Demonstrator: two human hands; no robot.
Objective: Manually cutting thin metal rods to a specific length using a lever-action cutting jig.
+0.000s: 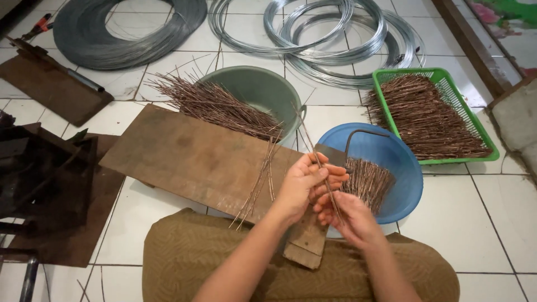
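Pinching thin rusty wires [321,168] between left hand [305,184] and right hand [349,215]

Blue basin [411,184] and wooden board [190,156] flank the hands [327,198]; bare tiles lie right.

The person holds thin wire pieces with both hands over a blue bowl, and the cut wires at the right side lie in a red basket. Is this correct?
Not quite. In the head view both hands, left hand and right hand, hold thin wire pieces by the blue bowl, but the basket at the right is green, not red.
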